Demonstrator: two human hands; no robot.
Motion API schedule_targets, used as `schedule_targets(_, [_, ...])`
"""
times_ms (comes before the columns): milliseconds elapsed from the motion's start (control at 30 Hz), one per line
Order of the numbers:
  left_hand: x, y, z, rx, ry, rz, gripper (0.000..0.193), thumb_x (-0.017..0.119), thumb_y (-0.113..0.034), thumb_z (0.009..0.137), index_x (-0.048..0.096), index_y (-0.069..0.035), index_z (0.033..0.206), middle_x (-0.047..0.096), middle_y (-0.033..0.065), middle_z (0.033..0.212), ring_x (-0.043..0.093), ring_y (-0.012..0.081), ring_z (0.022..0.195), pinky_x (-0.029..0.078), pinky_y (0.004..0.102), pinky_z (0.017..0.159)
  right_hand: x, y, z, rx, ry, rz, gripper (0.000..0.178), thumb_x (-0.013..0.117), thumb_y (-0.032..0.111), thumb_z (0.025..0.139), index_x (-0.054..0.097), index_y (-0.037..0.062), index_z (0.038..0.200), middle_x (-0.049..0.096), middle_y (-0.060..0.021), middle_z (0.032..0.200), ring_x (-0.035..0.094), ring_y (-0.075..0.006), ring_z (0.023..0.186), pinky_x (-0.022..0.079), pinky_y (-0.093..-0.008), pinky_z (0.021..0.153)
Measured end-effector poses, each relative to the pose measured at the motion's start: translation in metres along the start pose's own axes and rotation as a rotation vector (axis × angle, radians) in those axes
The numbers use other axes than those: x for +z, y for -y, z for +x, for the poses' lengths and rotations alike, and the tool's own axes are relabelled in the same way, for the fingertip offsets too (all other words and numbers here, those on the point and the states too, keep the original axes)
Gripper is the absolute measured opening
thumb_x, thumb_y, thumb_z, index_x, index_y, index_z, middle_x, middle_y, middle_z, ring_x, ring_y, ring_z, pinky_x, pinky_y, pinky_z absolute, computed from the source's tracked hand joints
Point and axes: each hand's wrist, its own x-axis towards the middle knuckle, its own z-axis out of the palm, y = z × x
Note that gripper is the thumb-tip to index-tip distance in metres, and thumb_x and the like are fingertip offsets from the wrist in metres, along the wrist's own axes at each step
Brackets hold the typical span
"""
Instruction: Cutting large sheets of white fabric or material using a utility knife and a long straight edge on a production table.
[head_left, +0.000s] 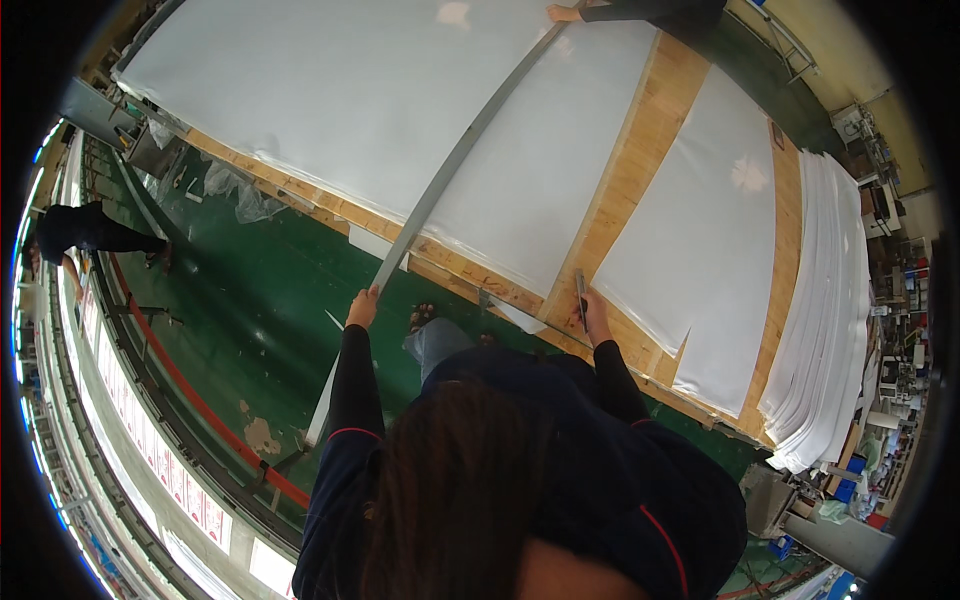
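My left hand (pixel 362 308) is closed around the near end of a long grey metal straightedge (pixel 445 170), just off the table's near edge. The straightedge lies across a large white sheet (pixel 330 90) on the wooden table (pixel 627 160). At its far end, another person's hand (pixel 566 14) touches it. Over the near wooden edge, to the right of the straightedge, my right hand (pixel 597 314) is closed on a slim grey utility knife (pixel 580 290). The knife points away from me. A second white sheet (pixel 690 230) lies beyond a bare wooden strip to the right.
A thick stack of white sheets (pixel 825 290) hangs over the table's right end. Behind me on the left, an orange-red rail (pixel 200 405) runs along the green floor (pixel 230 330). Another person (pixel 95 230) bends over at the far left. Clear plastic film (pixel 240 190) lies beneath the table edge.
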Motion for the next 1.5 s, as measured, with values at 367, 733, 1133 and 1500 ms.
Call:
schedule_targets(367, [-0.001, -0.002, -0.002, -0.009, 0.018, -0.095, 0.056, 0.034, -0.048, 0.087, 0.051, 0.004, 0.094, 0.057, 0.0262, 0.089, 0.057, 0.0391, 0.083, 0.043, 0.0453, 0.072, -0.002, 0.002, -0.002, 0.023, -0.008, 0.038, 0.027, 0.044, 0.023, 0.081, 0.058, 0.0011, 0.087, 0.056, -0.0089, 0.054, 0.05, -0.0127, 0.038, 0.037, -0.0225, 0.034])
schedule_targets(733, [-0.002, 0.004, 0.0, -0.011, 0.013, -0.044, 0.057, 0.031, -0.049, 0.087, 0.05, 0.004, 0.096, 0.056, 0.0252, 0.09, 0.055, 0.04, 0.085, 0.042, 0.0445, 0.073, 0.001, 0.009, -0.003, -0.01, 0.037, -0.018, 0.029, 0.04, 0.024, 0.083, 0.056, 0.0, 0.089, 0.055, -0.009, 0.054, 0.05, -0.0127, 0.039, 0.038, -0.023, 0.036])
schedule_targets(1133, [-0.006, -0.021, -0.006, 0.008, 0.006, -0.046, 0.055, 0.033, -0.047, 0.087, 0.051, 0.004, 0.097, 0.058, 0.0248, 0.091, 0.056, 0.0385, 0.085, 0.043, 0.0446, 0.074, 0.054, -0.002, 0.03, -0.121, -0.157, 0.112, 0.021, 0.035, 0.022, 0.086, 0.038, 0.0019, 0.09, 0.055, -0.0137, 0.069, 0.056, -0.0199, 0.054, 0.047, -0.0297, 0.047])
schedule_targets(1500, [-0.005, -0.018, -0.007, -0.001, 0.004, -0.057, 0.054, 0.035, -0.047, 0.087, 0.052, 0.004, 0.095, 0.058, 0.025, 0.09, 0.057, 0.038, 0.083, 0.043, 0.0432, 0.072, 0.076, 0.029, 0.001, -0.9, -0.183, -0.845, 0.036, 0.058, 0.014, 0.071, 0.043, -0.0034, 0.099, 0.047, -0.0241, 0.109, 0.045, -0.0344, 0.106, 0.036, -0.0439, 0.089])
